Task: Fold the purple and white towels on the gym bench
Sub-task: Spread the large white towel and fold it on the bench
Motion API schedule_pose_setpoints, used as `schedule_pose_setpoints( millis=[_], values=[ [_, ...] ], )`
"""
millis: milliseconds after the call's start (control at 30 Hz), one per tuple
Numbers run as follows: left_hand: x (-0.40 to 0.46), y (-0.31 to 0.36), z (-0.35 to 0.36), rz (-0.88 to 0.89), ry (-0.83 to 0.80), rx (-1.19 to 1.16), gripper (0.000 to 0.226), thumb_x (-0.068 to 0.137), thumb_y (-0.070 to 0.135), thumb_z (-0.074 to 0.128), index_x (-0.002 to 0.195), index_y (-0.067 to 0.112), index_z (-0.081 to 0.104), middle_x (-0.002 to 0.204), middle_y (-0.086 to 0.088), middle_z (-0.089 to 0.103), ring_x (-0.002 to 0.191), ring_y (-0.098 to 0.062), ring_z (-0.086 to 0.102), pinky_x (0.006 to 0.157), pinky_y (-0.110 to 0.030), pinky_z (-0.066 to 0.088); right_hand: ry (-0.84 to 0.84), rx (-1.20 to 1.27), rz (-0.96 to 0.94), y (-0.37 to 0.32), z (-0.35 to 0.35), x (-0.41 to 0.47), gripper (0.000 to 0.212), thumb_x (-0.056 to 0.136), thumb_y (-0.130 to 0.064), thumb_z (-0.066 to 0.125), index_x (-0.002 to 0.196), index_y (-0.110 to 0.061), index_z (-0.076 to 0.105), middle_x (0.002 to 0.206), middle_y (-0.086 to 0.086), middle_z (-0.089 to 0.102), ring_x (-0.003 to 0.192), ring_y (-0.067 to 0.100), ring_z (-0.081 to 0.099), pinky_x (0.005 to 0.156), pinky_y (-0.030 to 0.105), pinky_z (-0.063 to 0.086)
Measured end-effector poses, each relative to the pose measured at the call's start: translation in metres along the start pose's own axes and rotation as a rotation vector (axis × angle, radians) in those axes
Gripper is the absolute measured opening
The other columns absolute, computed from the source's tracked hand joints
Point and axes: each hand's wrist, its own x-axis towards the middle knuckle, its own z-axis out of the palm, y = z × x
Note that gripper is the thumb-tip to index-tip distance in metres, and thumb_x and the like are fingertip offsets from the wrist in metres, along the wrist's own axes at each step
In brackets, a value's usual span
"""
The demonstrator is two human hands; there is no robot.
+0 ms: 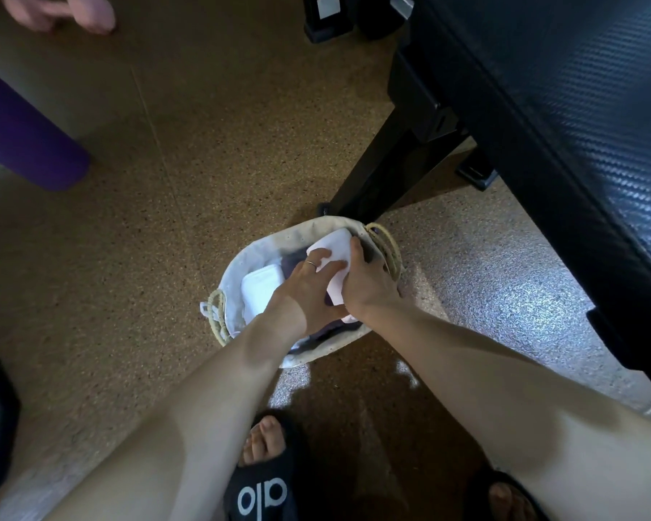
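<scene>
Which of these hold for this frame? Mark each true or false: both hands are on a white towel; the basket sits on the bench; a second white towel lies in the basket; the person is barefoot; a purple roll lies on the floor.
1. Both hands, left hand and right hand, are on a white towel: true.
2. The basket sits on the bench: false, it stands on the floor beside it.
3. A second white towel lies in the basket: true.
4. The person is barefoot: false, black slides are worn.
5. A purple roll lies on the floor: true.

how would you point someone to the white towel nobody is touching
Find the round cloth basket with rope handles on the floor beside the black gym bench. The folded white towel lies at its left side, untouched, while both hands grip the other white towel.
</scene>
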Motion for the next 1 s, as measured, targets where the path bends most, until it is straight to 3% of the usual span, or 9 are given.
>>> schedule_pose_setpoints(
  millis=[133, 300, 500, 600, 667, 733, 833, 933, 1000],
  values=[
    [0.006, 0.001, -0.001, 0.009, 0.006, 0.08, 0.091, 0.074, 0.054, 0.08, 0.152, 0.036, 0.038, 0.16, 0.006, 0.022, 0.14, -0.023, 0.038, 0.103, -0.048, 0.048, 0.413, -0.352, -0.323, 0.001, 0.009, -0.007, 0.041, 0.091, -0.025, 0.069, 0.126, -0.013, 0.051, 0.125, 0.011, 0.055, 0.117, 0.029, 0.057, 0.092, 0.037, 0.048],
    [0.003, -0.001, 0.004, -0.009, -0.025, 0.141, 0.091, 0.077, 0.054, 0.077, 0.154, 0.032, 0.034, 0.167, 0.003, 0.019, 0.146, -0.025, 0.034, 0.112, -0.043, 0.04, 0.24, -0.144, -0.216, -0.003, 0.009, -0.003, 0.043, 0.094, -0.022, 0.059, 0.133, -0.007, 0.046, 0.135, 0.012, 0.047, 0.123, 0.03, 0.052, 0.099, 0.039, 0.045],
    [0.005, 0.017, -0.001, -0.032, -0.1, 0.217, 0.095, 0.085, 0.049, 0.074, 0.161, 0.027, 0.02, 0.171, 0.0, 0.011, 0.154, -0.021, 0.022, 0.121, -0.037, 0.029, 0.112, -0.154, -0.186, -0.004, -0.002, -0.008, 0.045, 0.097, -0.023, 0.055, 0.138, -0.006, 0.049, 0.141, 0.013, 0.045, 0.126, 0.032, 0.052, 0.103, 0.038, 0.043],
    [0.009, 0.036, -0.015, -0.106, -0.181, 0.161, 0.095, 0.082, 0.046, 0.075, 0.159, 0.021, 0.025, 0.164, -0.008, 0.026, 0.147, -0.025, 0.035, 0.118, -0.039, 0.034, 0.032, -0.173, -0.205, -0.01, -0.028, -0.021, 0.046, 0.096, -0.019, 0.056, 0.139, -0.007, 0.048, 0.14, 0.015, 0.051, 0.126, 0.033, 0.054, 0.097, 0.039, 0.047],
    [0.003, 0.052, -0.036, -0.104, -0.19, 0.159, 0.082, 0.084, 0.04, 0.074, 0.152, 0.015, 0.036, 0.154, -0.01, 0.042, 0.139, -0.027, 0.045, 0.113, -0.039, 0.038, -0.002, -0.246, -0.243, -0.015, -0.05, -0.039, 0.06, 0.09, -0.018, 0.066, 0.144, -0.008, 0.041, 0.142, 0.014, 0.05, 0.127, 0.033, 0.053, 0.095, 0.04, 0.048],
    [-0.014, 0.069, -0.067, -0.067, -0.174, 0.166, 0.07, 0.087, 0.032, 0.074, 0.147, 0.015, 0.043, 0.143, -0.007, 0.054, 0.129, -0.025, 0.053, 0.106, -0.036, 0.043, 0.02, -0.38, -0.319, -0.02, -0.07, -0.062, 0.068, 0.084, -0.024, 0.072, 0.143, -0.009, 0.04, 0.14, 0.012, 0.048, 0.127, 0.033, 0.051, 0.096, 0.042, 0.048],
    [-0.053, 0.097, -0.126, 0.018, -0.189, 0.203, 0.069, 0.084, 0.022, 0.076, 0.145, 0.021, 0.044, 0.134, 0.004, 0.056, 0.121, -0.017, 0.054, 0.095, -0.027, 0.041, 0.147, -0.504, -0.471, -0.025, -0.102, -0.109, 0.05, 0.089, -0.025, 0.062, 0.135, -0.013, 0.048, 0.132, 0.009, 0.053, 0.122, 0.029, 0.055, 0.089, 0.037, 0.046],
    [-0.096, 0.139, -0.181, 0.023, -0.158, 0.252, 0.06, 0.085, 0.027, 0.076, 0.14, 0.02, 0.052, 0.136, -0.004, 0.06, 0.121, -0.024, 0.058, 0.097, -0.032, 0.047, 0.237, -0.344, -0.529, -0.021, -0.146, -0.174, 0.031, 0.093, -0.019, 0.056, 0.124, -0.018, 0.053, 0.124, 0.006, 0.056, 0.118, 0.027, 0.057, 0.092, 0.04, 0.051],
    [-0.128, 0.174, -0.205, 0.058, -0.112, 0.186, 0.047, 0.089, 0.026, 0.073, 0.133, 0.02, 0.059, 0.132, -0.002, 0.064, 0.117, -0.02, 0.061, 0.099, -0.03, 0.048, 0.321, -0.219, -0.497, -0.012, -0.181, -0.22, 0.03, 0.088, -0.016, 0.055, 0.118, -0.018, 0.057, 0.119, 0.008, 0.061, 0.112, 0.032, 0.06, 0.09, 0.042, 0.053]
  ],
)
